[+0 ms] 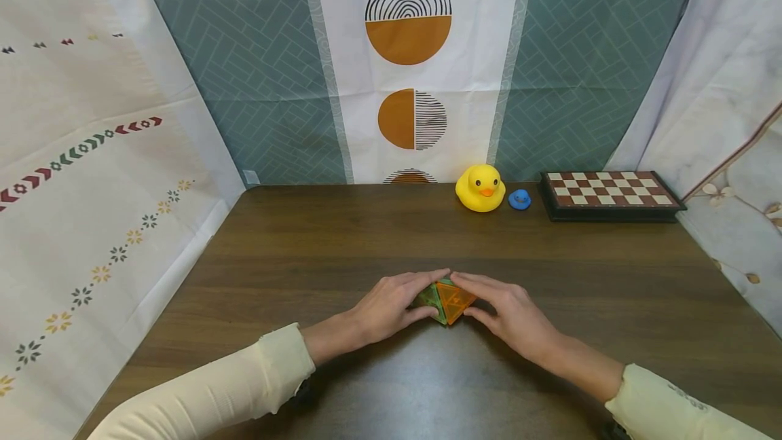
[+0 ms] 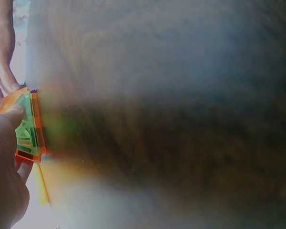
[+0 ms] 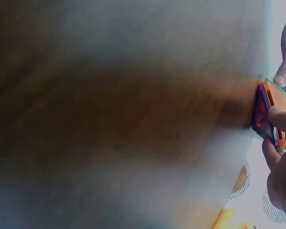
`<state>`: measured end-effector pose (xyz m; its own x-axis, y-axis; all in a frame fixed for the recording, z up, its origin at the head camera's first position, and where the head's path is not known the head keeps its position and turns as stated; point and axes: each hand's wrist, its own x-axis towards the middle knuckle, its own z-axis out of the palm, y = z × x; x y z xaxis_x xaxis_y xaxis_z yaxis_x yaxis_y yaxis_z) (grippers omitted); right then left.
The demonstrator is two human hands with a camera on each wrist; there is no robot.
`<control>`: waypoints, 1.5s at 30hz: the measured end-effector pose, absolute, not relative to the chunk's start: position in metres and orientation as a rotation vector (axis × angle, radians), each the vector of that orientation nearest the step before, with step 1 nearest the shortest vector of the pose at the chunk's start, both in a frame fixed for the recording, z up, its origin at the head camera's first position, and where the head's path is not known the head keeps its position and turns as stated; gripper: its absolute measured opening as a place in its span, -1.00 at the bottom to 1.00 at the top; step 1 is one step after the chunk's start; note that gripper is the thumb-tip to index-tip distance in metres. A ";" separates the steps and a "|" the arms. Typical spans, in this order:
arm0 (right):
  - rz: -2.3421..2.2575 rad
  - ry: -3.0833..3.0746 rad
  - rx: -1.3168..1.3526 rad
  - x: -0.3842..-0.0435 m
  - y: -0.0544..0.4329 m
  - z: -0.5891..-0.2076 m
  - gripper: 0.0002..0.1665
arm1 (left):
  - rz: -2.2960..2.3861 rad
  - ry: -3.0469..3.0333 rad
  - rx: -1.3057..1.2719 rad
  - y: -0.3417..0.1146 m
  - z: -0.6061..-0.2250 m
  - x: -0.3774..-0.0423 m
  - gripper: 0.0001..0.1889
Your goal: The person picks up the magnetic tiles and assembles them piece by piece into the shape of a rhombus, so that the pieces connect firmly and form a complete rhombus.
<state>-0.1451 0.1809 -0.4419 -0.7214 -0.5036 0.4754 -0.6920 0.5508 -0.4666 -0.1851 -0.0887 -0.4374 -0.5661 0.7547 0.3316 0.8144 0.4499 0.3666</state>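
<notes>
A small pyramid of see-through magnetic tiles point(image 1: 455, 302), with green and orange triangular faces, is between the two hands at the middle of the table. My left hand point(image 1: 387, 305) grips its green side, thumb at the lower front and fingers over the top. From the right, my right hand point(image 1: 516, 311) holds the orange side between thumb and fingers. The left wrist view has the left thumb on a green triangle point(image 2: 26, 126) edged in orange. Purple shows along a tile point(image 3: 263, 112) beside the right thumb in the right wrist view. The palms hide the pyramid's outer sides.
At the back of the brown wooden table point(image 1: 305, 236) sit a yellow rubber duck point(image 1: 480, 189) and a small blue duck point(image 1: 519, 199). To their right lies a checkered board box point(image 1: 611, 197). Patterned cloths hang behind and along both sides.
</notes>
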 end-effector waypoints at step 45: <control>1.268 -2.741 0.627 -0.144 0.176 -0.439 -0.46 | -0.801 -2.781 -1.234 -0.099 -0.440 -0.184 -0.33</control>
<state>-0.1444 0.1761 -0.4394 -0.9158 -0.3373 0.2180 -0.3845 0.5796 -0.7185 -0.1844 -0.0989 -0.4404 -0.6925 0.6943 0.1957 0.6921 0.5629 0.4518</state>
